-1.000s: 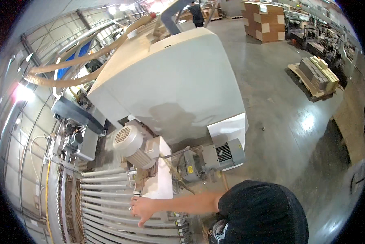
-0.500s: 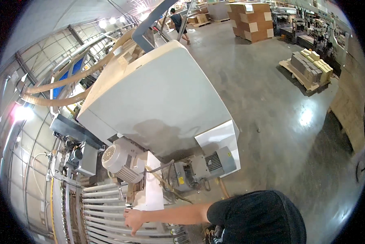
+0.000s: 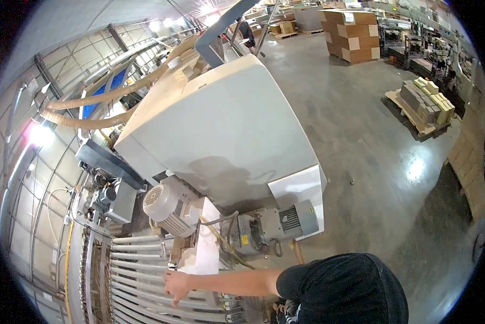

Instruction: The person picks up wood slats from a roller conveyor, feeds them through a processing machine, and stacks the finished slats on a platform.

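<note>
My right hand (image 3: 176, 284) reaches left over a bed of grey rollers (image 3: 140, 270), at the lower left. Its thumb hangs apart from the bent fingers, and I see nothing held. The fingertips are near a small metal fitting (image 3: 172, 266) at the edge of a white panel (image 3: 207, 254); whether they touch it I cannot make out. Just beyond the hand stands a pale ribbed motor (image 3: 172, 210), and a grey gearmotor (image 3: 283, 224) lies to its right. Behind both rises a large light-grey machine housing (image 3: 237, 129). My left hand is out of view.
Cables and a hose (image 3: 218, 232) run between the motors. Ribbed tan ducts (image 3: 91, 121) loop at the left. A pallet of stacked blocks (image 3: 426, 105) and a tall carton stack (image 3: 350, 38) stand on the right-hand floor. A person (image 3: 246, 35) is partly hidden far off.
The view has shifted, so the housing and motors sit slightly farther right and lower. My right hand stays over the rollers, nearer the fitting. The distant person has become more hidden by the frame.
</note>
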Tool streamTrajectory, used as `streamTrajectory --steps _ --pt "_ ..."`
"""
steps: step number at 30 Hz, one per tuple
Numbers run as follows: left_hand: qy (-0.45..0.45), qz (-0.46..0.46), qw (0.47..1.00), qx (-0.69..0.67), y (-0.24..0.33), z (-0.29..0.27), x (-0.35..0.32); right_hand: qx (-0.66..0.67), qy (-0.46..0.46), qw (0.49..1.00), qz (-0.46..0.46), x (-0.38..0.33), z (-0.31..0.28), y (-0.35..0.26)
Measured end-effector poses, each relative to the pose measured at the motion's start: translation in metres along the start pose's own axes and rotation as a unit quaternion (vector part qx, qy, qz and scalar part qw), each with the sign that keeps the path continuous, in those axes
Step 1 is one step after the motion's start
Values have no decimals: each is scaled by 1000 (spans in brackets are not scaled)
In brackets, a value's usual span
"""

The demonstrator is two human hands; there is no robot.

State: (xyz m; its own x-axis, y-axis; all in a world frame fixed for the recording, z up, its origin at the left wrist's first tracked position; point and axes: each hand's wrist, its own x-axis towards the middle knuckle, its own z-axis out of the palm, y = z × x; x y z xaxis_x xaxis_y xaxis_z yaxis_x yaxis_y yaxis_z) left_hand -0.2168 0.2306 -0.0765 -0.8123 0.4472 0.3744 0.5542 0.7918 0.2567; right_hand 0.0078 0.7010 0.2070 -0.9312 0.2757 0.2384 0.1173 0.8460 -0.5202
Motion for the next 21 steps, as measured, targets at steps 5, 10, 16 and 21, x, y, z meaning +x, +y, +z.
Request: streamTrajectory --steps 5,10,16,21 --pt "13 5 1000 -16 -17 -3 -5 17 -6 1000 -12 2 0 2" --pt "57 25 997 -40 -41 -2 -14 36 5 999 -9 5 7 6" --pt "158 46 986 -6 -105 -9 -36 46 -23 999 12 0 0 2" --pt "40 -175 984 11 -118 -5 -42 20 -36 999 -1 1 -8 -7"
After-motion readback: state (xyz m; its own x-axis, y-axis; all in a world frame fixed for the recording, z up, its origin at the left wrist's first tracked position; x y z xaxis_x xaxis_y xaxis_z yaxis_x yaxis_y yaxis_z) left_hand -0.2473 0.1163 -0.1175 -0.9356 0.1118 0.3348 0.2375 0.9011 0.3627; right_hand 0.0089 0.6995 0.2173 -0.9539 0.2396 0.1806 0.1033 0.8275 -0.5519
